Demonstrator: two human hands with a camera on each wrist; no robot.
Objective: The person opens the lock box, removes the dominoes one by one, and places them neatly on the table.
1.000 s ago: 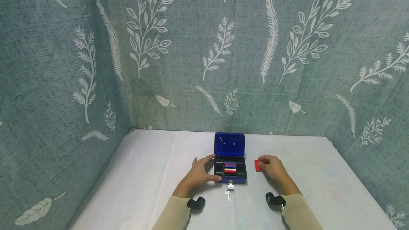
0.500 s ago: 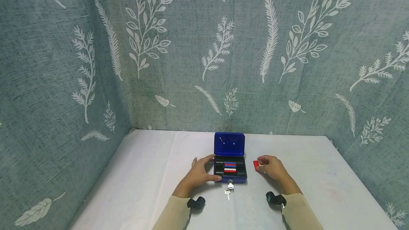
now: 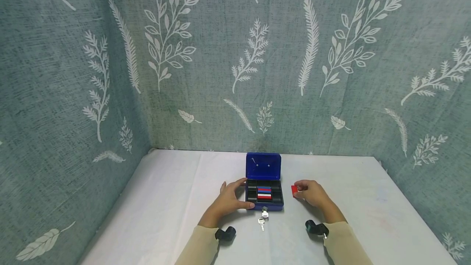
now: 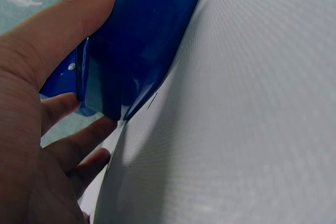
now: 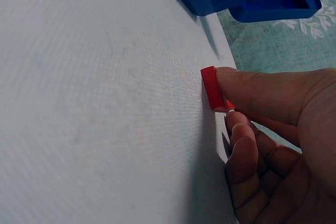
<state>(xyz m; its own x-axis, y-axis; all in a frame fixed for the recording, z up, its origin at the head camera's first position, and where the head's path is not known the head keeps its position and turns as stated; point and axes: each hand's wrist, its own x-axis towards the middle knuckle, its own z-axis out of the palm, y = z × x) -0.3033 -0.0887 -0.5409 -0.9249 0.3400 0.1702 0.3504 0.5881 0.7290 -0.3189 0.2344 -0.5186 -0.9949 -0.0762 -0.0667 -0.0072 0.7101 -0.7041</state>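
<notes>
A blue cash box [image 3: 274,207] stands with its lid [image 3: 263,167] raised and a black compartment tray [image 3: 276,196] inside. Its left side is gripped by my left hand [image 3: 229,198], thumb on the front wall and a finger at the back corner; the left wrist view shows that thumb [image 4: 73,17] against the blue metal. To the box's right, my right hand [image 3: 313,193] pinches a small red rectangular block [image 5: 211,88] between thumb and fingers, just at the table surface. Part of the block is hidden behind the thumb.
Striped blue, red and white pieces [image 3: 264,192] lie in the tray's middle compartments. Keys [image 3: 261,222] hang from the lock at the box's front onto the white tablecloth [image 3: 176,191]. A patterned green curtain [image 3: 206,105] closes off the back and sides.
My right hand has drawn the red block slightly left, and its fingers have closed round it from lying over it. My left hand keeps its hold on the cash box.
</notes>
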